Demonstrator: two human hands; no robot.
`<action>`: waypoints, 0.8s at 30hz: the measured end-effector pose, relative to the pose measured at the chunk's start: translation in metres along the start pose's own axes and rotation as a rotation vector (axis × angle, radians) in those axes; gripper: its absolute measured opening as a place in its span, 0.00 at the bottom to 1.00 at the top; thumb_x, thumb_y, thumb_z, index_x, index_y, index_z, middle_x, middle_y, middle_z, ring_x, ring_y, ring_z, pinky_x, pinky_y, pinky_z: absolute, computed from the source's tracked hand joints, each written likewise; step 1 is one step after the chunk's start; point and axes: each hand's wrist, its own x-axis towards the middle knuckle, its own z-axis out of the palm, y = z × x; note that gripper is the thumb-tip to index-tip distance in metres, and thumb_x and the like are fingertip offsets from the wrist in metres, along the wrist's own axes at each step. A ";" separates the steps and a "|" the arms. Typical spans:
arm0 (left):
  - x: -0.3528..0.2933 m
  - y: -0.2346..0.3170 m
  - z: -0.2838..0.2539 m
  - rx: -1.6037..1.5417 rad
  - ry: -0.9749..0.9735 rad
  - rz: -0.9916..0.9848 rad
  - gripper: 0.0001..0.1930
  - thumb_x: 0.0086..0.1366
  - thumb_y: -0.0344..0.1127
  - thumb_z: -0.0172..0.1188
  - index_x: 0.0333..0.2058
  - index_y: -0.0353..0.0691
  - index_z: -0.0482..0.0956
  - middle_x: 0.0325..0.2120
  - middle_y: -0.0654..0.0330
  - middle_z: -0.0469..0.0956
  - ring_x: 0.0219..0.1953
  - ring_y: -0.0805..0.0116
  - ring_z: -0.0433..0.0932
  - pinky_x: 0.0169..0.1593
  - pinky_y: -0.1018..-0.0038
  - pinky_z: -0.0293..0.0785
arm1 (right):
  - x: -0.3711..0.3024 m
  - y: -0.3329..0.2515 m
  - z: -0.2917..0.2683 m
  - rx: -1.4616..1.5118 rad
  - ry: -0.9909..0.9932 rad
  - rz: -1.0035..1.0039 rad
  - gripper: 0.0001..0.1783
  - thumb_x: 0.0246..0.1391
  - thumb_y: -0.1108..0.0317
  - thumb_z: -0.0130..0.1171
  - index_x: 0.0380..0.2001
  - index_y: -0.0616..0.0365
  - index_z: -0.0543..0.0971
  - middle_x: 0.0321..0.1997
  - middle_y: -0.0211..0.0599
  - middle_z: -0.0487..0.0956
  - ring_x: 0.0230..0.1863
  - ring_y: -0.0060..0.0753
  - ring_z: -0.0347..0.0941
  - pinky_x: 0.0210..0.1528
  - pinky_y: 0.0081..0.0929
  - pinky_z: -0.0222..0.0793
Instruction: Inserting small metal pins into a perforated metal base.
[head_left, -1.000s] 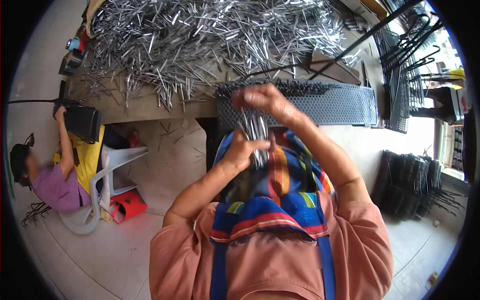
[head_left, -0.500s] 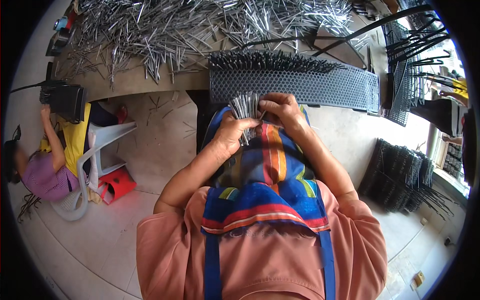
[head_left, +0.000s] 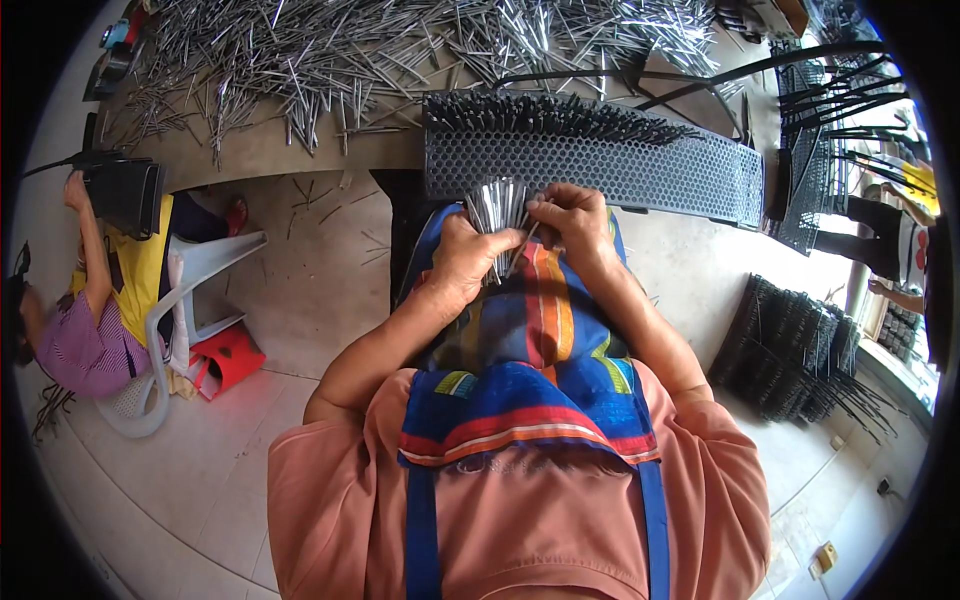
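Your left hand [head_left: 468, 255] had its fingers clamped around the rod bundle [head_left: 497, 205], a bit above frame center, over the lap of your striped apron [head_left: 548, 310], tops fanned out. Your right hand [head_left: 580, 225], just right of it, had thumb and fingers pinched together on what looked like one thin rod [head_left: 525, 240]; exact contact too small to tell. Main risk: no tie showed on the bundle, so a slackened left grip could have let rods slide into the apron or onto the floor [head_left: 250, 460]. Fanned tips overlapped, so a sideways tug could have dragged neighbors along. Next: the perforated panel [head_left: 590, 170] sat just beyond your hands, its near edge apparently past the front of the bench [head_left: 290, 160]; leaning there could have shifted it, and a wide reach could have brushed the dark pegs [head_left: 550, 118] along its far side. Loose rod pile [head_left: 350, 60] covered the upper left and middle, so snagging was likely there. Upper right was tight: a dark bar [head_left: 780, 65] and black hooks [head_left: 840, 100]. Elbow room was better at both sides, up to the chair [head_left: 160, 350] on the left and the black stack [head_left: 785, 350] on the right.
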 end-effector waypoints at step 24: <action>-0.018 0.009 -0.042 -0.322 0.216 -0.086 0.08 0.55 0.21 0.63 0.35 0.30 0.79 0.29 0.52 0.82 0.29 0.60 0.84 0.32 0.66 0.83 | 0.077 -0.027 0.065 -0.301 0.060 -0.861 0.06 0.50 0.83 0.63 0.33 0.68 0.82 0.32 0.32 0.78 0.28 0.18 0.73 0.31 0.15 0.69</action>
